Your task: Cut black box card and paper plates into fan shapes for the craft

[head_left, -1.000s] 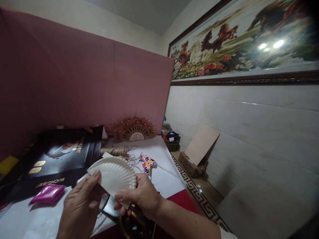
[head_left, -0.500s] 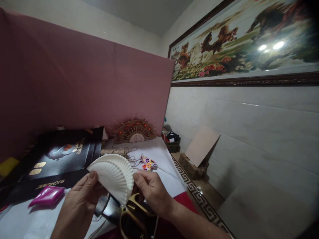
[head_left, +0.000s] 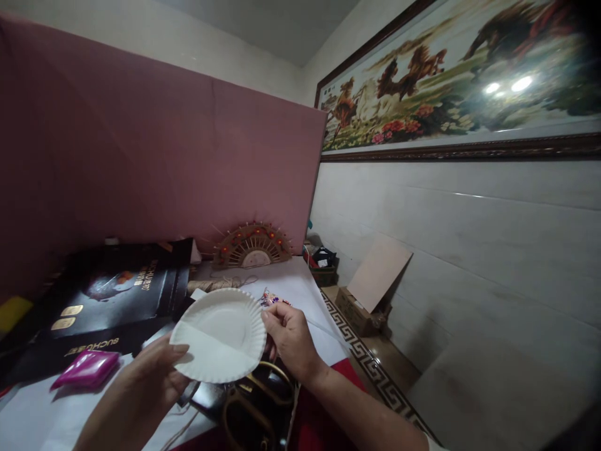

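A white paper plate with a fluted rim is spread out between my hands, a crease running across its middle. My left hand pinches its left edge, thumb on top and fingers underneath. The right rim is gripped between the thumb and fingers of my right hand. Below the plate lie scissors with gold-edged handles, their blades hidden. Just behind my right hand, a colourful flower-patterned piece is partly covered.
At left lie a black printed box and a shiny magenta packet. Behind the plate is a roll of twine. A decorated fan-shaped craft leans against the pink panel. Cardboard stands on the floor at right.
The plate was folded in half and is now opened out flat. My left hand has shifted slightly down and left; my right hand has risen a little.
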Tool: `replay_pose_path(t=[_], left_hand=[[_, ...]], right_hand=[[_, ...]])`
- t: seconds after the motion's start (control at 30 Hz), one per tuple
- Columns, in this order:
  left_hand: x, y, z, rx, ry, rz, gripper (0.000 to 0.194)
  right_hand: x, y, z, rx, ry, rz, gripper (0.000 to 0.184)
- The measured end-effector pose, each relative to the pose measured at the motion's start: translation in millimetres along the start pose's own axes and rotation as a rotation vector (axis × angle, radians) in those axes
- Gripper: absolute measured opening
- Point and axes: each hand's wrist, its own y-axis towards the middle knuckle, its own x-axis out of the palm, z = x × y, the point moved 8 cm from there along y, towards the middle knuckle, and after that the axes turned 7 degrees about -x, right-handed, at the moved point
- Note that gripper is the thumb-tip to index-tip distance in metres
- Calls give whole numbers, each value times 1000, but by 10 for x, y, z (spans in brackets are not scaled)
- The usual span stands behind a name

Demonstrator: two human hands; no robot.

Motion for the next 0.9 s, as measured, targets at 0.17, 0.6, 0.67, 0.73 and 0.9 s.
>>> replay_pose_path(t=[0.17,0.6,0.67,0.73,0.9], left_hand=[[106,43,-163,88,150,29,30],[-72,-21,-49,268,329,238,36],[-88,-18,-44,269,328,253,38],[-87,-25,-41,272,323,257,40],[-87,-62,6,304,314,259,40]], right_hand=[[-65,-28,60,-98,5,126,33],[74,-113,127,65,-126,-149,40],[61,-262,-22,-36,-461,-239,27],[125,-442,-58,-85,-768,-413,24],[258,-685,107,23,-1073,-699,46]])
